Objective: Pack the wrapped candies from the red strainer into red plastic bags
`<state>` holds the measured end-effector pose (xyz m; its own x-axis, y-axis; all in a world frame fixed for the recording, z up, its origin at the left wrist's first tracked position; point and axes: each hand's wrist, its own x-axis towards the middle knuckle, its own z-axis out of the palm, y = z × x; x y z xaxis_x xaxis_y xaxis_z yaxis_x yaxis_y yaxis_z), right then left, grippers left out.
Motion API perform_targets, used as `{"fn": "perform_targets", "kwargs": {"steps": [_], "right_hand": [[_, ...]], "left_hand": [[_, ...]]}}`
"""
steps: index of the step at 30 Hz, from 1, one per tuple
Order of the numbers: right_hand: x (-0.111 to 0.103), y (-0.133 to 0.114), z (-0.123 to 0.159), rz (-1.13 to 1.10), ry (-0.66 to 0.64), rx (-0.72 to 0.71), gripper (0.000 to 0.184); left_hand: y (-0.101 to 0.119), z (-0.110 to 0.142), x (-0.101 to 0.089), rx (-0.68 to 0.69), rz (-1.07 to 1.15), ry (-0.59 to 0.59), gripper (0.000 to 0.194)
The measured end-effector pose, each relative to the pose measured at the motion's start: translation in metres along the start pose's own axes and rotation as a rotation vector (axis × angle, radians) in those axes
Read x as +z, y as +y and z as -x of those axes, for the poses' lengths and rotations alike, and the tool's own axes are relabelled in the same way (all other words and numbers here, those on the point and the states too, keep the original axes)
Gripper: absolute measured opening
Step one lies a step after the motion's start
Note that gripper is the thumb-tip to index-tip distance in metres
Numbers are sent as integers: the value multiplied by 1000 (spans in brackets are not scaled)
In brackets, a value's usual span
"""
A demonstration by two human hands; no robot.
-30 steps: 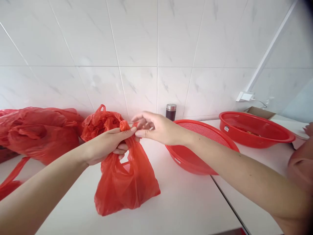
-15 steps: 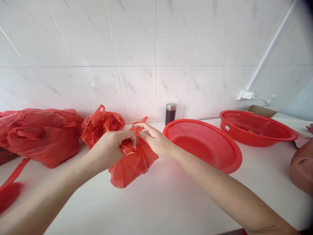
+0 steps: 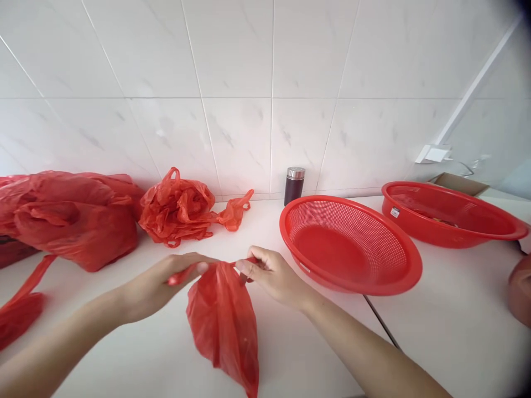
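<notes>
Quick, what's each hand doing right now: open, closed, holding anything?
Left hand: closed, pinching one handle of the red plastic bag.
Right hand: closed, pinching the bag's other handle; the bag hangs between them.

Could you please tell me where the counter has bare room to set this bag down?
Bare counter lies between the crumpled bags and the near basket, and in front of that basket. The left is crowded by a large bag. Both hands, left hand and right hand, hold the red bag.
</notes>
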<state>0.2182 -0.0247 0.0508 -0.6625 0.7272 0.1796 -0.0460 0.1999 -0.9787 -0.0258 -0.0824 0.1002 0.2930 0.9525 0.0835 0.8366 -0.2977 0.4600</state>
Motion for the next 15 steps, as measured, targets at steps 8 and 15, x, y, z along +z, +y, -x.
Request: {"fn": "perform_targets", "kwargs": {"steps": [8, 15], "right_hand": [[-10, 50, 3, -109, 347, 125, 37], [22, 75, -18, 337, 324, 135, 35]], "left_hand": [[-52, 37, 19, -464, 451, -112, 48], [-36, -12, 59, -314, 200, 278, 47]]}}
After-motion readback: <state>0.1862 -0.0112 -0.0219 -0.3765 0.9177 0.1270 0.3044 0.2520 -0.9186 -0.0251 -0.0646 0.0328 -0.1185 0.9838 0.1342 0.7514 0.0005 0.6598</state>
